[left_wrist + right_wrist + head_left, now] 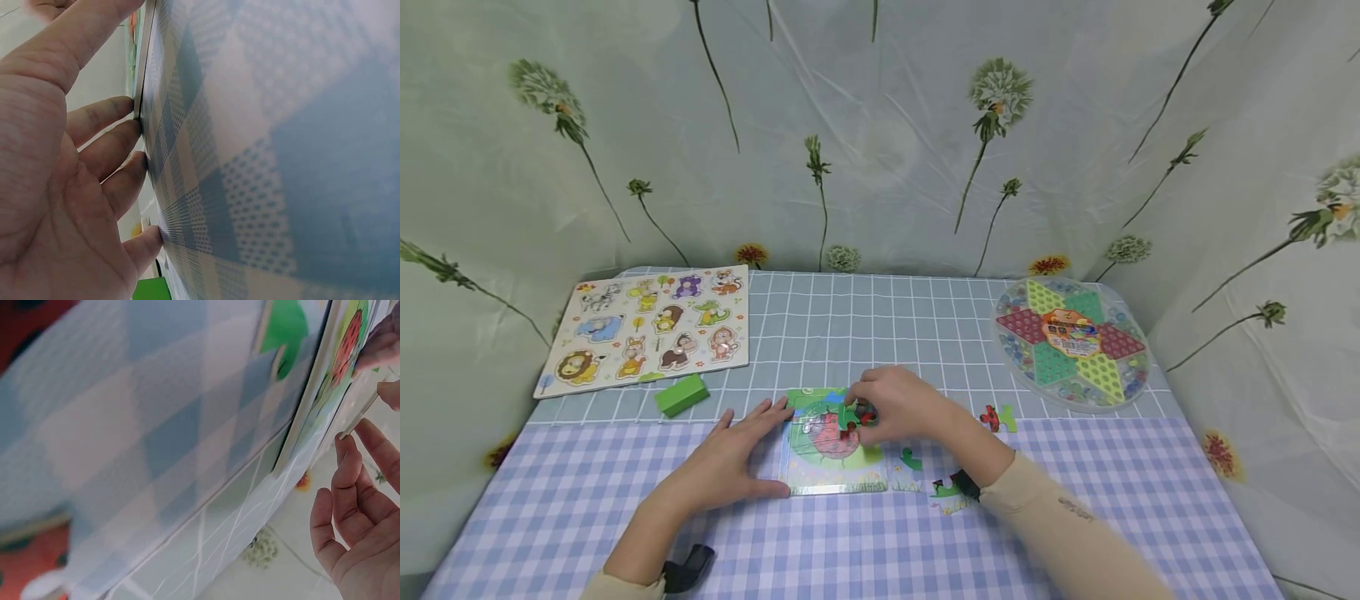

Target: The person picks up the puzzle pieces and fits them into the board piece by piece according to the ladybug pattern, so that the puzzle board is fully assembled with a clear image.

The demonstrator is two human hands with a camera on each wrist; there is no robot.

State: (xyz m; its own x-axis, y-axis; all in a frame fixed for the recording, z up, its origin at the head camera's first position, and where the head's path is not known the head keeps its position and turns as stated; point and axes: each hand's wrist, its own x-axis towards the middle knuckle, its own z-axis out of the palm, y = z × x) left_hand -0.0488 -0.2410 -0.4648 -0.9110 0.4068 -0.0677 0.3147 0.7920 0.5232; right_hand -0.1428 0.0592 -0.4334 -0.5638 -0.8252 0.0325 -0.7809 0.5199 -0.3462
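A square ladybug puzzle board (pixel 827 475) lies on the checked cloth in front of the person. The right hand (pixel 898 407) pinches a red and green puzzle piece (pixel 850 417) just over the board, and in the right wrist view the piece shows edge-on between thumb and fingers. Spread along the board's left side, the left hand (pixel 737 458) touches its edge with fingertips and thumb. Its palm and fingers (pixel 122 147) appear close up in the left wrist view. Loose puzzle pieces lie right of the board: a green one (pixel 911 459), another (pixel 951 490) near the right wrist, and a red-green one (pixel 998 418).
An animal puzzle board (pixel 651 329) lies at the back left, with a green block (pixel 682 396) before it. At the back right sits a round Chinese checkers set (pixel 1072 343). Behind the table hangs a flowered curtain (pixel 895 167).
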